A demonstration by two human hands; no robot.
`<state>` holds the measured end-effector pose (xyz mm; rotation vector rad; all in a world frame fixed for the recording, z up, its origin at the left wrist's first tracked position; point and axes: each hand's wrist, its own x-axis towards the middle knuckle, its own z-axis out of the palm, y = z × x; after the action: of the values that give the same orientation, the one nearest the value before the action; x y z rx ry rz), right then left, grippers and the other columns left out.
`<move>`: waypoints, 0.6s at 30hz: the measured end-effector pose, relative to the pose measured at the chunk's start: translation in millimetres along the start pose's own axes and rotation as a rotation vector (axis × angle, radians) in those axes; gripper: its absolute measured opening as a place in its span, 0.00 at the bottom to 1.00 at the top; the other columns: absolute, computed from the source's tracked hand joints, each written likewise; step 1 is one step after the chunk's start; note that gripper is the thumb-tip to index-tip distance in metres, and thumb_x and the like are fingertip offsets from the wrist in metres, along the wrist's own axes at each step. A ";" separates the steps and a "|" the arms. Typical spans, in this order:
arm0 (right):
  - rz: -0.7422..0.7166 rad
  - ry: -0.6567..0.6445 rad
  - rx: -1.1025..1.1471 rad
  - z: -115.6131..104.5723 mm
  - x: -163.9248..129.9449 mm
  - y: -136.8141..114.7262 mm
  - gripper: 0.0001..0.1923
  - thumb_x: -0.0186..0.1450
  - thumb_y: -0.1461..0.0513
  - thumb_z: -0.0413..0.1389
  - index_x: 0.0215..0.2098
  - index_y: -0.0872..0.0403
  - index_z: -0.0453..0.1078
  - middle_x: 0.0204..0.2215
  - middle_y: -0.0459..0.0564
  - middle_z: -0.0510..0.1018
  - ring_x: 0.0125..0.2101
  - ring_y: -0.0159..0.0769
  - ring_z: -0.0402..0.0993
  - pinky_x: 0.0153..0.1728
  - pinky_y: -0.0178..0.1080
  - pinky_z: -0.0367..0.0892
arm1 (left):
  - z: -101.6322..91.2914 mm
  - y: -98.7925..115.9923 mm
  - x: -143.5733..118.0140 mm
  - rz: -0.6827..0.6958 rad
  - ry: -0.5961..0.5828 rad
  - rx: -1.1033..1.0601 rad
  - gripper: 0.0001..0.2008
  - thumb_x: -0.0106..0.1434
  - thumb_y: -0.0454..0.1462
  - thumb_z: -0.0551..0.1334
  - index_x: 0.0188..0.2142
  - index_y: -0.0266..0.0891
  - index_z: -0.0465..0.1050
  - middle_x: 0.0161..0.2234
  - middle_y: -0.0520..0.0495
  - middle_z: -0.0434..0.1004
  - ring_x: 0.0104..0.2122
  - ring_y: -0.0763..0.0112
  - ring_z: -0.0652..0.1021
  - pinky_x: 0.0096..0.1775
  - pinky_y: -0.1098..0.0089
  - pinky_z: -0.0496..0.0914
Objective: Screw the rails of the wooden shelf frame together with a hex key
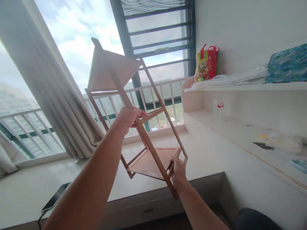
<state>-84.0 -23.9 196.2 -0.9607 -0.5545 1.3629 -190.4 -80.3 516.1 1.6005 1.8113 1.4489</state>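
Tilted in the air in front of the window is a wooden shelf rack point(154, 153) with slim legs, crossbars and flat boards at its upper and lower ends. My left hand point(129, 118) is wrapped round one of its legs at mid-height, where a crossbar joins. Lower down and to the right, my right hand point(178, 169) grips the bottom frame beside the lower board. The fingertips of both hands are partly hidden behind the wood. The rack hangs above the white window ledge, and I cannot tell whether its far side touches it.
A grey curtain point(59, 80) hangs at the left, with a phone-like dark device point(56, 196) and its cable on the ledge below. On the right, a white wall shelf point(230, 87) bears a red gift bag point(207, 64) and a blue packet point(287, 64). Beneath stands a clear bottle point(215, 103).
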 end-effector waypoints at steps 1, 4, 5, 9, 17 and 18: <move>0.043 0.011 0.023 3.0 -3.2 6.8 0.12 0.57 0.60 0.58 0.19 0.52 0.60 0.12 0.37 0.60 0.14 0.27 0.59 0.16 0.32 0.56 | 4.1 4.3 4.3 -0.025 -0.011 0.039 0.05 0.50 0.34 0.65 0.26 0.37 0.81 0.35 0.44 0.82 0.37 0.60 0.80 0.31 0.68 0.77; 0.168 0.040 0.055 6.9 -11.6 25.5 0.14 0.63 0.60 0.59 0.22 0.54 0.62 0.14 0.36 0.61 0.14 0.26 0.61 0.16 0.31 0.58 | 18.9 7.4 16.9 -0.064 -0.071 0.139 0.02 0.50 0.34 0.68 0.24 0.38 0.81 0.33 0.46 0.81 0.35 0.62 0.80 0.32 0.69 0.77; 0.206 0.044 0.057 6.6 -13.7 30.8 0.14 0.66 0.60 0.59 0.24 0.55 0.64 0.15 0.37 0.63 0.15 0.26 0.62 0.17 0.30 0.59 | 24.4 5.7 21.1 -0.077 -0.082 0.162 0.01 0.49 0.34 0.69 0.24 0.38 0.81 0.33 0.46 0.81 0.35 0.63 0.80 0.32 0.69 0.77; 0.329 0.040 0.054 1.9 -18.3 45.2 0.12 0.72 0.55 0.57 0.41 0.58 0.72 0.32 0.44 0.76 0.26 0.27 0.72 0.27 0.33 0.72 | 44.7 -6.5 35.3 -0.136 -0.084 0.210 0.03 0.46 0.32 0.71 0.23 0.37 0.79 0.33 0.43 0.82 0.32 0.61 0.80 0.30 0.67 0.77; 0.484 0.053 0.077 0.1 -24.3 52.9 0.18 0.72 0.55 0.58 0.55 0.56 0.70 0.51 0.54 0.76 0.45 0.40 0.77 0.45 0.47 0.76 | 64.7 -10.6 28.0 -0.156 -0.148 0.266 0.03 0.48 0.34 0.70 0.26 0.37 0.81 0.34 0.42 0.84 0.32 0.60 0.82 0.30 0.67 0.78; 0.506 0.050 0.081 1.6 -26.2 53.6 0.18 0.72 0.55 0.58 0.56 0.56 0.69 0.51 0.54 0.76 0.46 0.40 0.77 0.46 0.47 0.76 | 65.9 -9.4 26.1 -0.150 -0.149 0.281 0.04 0.48 0.35 0.70 0.26 0.37 0.81 0.34 0.43 0.84 0.32 0.60 0.82 0.31 0.68 0.78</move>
<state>-119.6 -52.5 157.8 -1.1096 -0.2187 1.7887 -152.9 -25.6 489.3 1.6093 2.0665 1.0182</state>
